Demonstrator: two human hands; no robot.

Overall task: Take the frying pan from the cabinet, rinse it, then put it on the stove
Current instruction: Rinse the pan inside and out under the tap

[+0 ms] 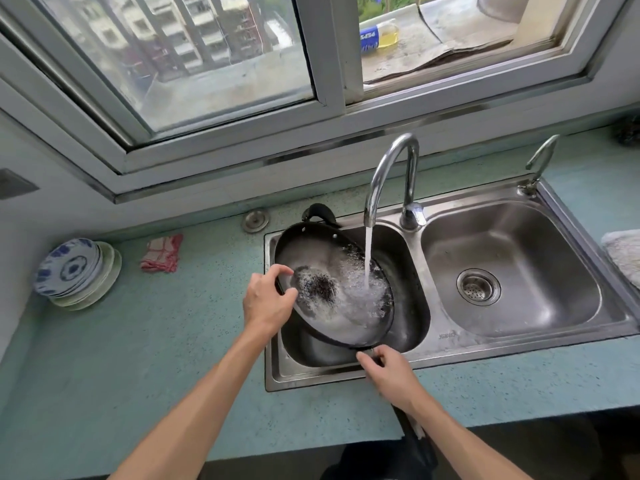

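Observation:
A black frying pan (pixel 322 258) lies tilted in the left basin of a steel double sink (pixel 446 336). Water runs from the curved tap (pixel 388 171) onto the pan's inside and foams there. My left hand (pixel 268 299) grips the pan's left rim, thumb inside the pan. My right hand (pixel 389 374) holds the pan at its near edge, where the long black handle (pixel 414 441) starts and runs down toward me over the counter edge. The stove is not in view.
A stack of blue-and-white plates (pixel 78 271) leans at the counter's left end beside a red checked cloth (pixel 162 253). The right basin (pixel 512 271) has a drain strainer. A small second tap (pixel 540 161) stands at the sink's far right corner. A white cloth (pixel 623 254) lies at the right edge.

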